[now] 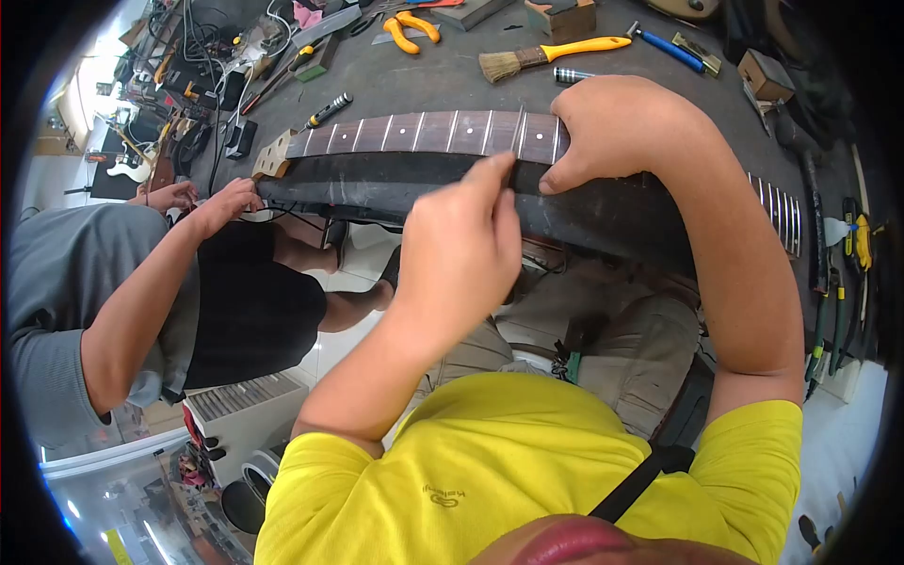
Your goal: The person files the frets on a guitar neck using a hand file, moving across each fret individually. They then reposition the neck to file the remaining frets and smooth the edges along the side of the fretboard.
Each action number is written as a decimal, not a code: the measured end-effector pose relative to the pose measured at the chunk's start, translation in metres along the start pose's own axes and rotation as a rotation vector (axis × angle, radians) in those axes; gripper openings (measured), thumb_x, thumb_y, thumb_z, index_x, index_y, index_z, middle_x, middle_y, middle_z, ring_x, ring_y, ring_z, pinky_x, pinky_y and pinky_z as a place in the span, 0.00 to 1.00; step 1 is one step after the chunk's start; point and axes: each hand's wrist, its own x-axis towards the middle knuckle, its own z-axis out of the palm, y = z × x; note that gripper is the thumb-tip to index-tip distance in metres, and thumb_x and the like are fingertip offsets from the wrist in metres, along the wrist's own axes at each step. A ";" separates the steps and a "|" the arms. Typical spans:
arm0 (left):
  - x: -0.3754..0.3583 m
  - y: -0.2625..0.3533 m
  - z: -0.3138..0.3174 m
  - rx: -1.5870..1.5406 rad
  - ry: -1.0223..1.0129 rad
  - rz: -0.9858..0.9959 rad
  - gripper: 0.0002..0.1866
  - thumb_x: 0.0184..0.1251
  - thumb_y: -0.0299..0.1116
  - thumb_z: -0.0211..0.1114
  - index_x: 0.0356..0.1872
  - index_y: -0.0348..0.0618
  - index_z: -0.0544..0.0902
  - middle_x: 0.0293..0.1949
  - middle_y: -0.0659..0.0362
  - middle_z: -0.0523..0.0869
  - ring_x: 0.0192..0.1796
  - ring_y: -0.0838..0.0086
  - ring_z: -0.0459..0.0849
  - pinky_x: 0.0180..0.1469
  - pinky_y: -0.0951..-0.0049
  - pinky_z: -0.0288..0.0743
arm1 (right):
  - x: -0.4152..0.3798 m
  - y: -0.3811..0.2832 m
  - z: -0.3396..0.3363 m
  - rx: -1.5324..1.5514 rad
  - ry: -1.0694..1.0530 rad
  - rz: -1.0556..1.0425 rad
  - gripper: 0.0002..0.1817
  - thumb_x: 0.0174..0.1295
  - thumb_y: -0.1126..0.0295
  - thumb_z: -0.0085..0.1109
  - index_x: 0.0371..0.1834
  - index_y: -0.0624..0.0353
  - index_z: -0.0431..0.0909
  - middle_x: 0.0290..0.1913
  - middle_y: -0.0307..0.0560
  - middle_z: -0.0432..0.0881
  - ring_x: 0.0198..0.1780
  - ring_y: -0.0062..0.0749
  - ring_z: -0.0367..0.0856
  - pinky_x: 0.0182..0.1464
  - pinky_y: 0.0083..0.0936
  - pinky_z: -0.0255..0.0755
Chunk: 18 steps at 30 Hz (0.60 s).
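A guitar neck point(377, 135) with a dark fretboard, pale dots and metal frets lies across the bench's near edge. Its light wooden headstock point(273, 155) points left, and its fretted far-right end point(775, 215) shows beyond my right forearm. My right hand point(612, 132) wraps over the neck, thumb on the near side and fingers toward the far side. Just left of it, my left hand point(461, 235) is curled, slightly blurred, its index fingertip at the fretboard's near edge. A thin upright line shows by that fingertip; whether the hand holds it I cannot make out.
On the dark bench point(452, 80) lie a yellow-handled paintbrush point(551, 58), orange-handled pliers point(409, 31), a blue-handled tool point(671, 50) and a small screwdriver point(330, 110). Cables clutter the left. A co-worker in a grey shirt point(85, 282) stands left, a hand point(231, 202) near the headstock.
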 end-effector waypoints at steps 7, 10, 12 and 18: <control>-0.035 0.015 -0.004 -0.118 0.031 -0.061 0.20 0.74 0.19 0.69 0.65 0.36 0.89 0.32 0.43 0.91 0.29 0.51 0.92 0.35 0.62 0.82 | 0.000 0.004 0.001 0.018 0.072 -0.009 0.36 0.55 0.41 0.80 0.47 0.68 0.92 0.44 0.63 0.94 0.50 0.57 0.94 0.56 0.47 0.86; -0.004 0.007 0.002 -0.034 -0.004 -0.004 0.17 0.73 0.20 0.68 0.61 0.29 0.87 0.32 0.37 0.89 0.35 0.38 0.90 0.39 0.43 0.83 | 0.000 -0.001 0.005 0.018 0.060 -0.026 0.35 0.56 0.42 0.79 0.48 0.67 0.92 0.45 0.63 0.94 0.51 0.58 0.93 0.58 0.47 0.86; 0.008 0.003 0.007 -0.065 0.026 0.019 0.17 0.73 0.20 0.68 0.61 0.29 0.86 0.32 0.36 0.89 0.35 0.37 0.90 0.40 0.44 0.84 | -0.005 -0.001 0.003 0.021 0.078 -0.022 0.34 0.57 0.42 0.79 0.48 0.67 0.92 0.46 0.63 0.93 0.52 0.57 0.93 0.59 0.47 0.86; -0.034 0.009 -0.007 -0.003 -0.044 -0.008 0.20 0.73 0.17 0.69 0.65 0.33 0.89 0.45 0.36 0.94 0.38 0.44 0.95 0.42 0.55 0.88 | -0.004 0.001 0.002 0.018 0.058 0.017 0.32 0.56 0.44 0.79 0.48 0.67 0.92 0.46 0.63 0.94 0.52 0.57 0.93 0.58 0.47 0.85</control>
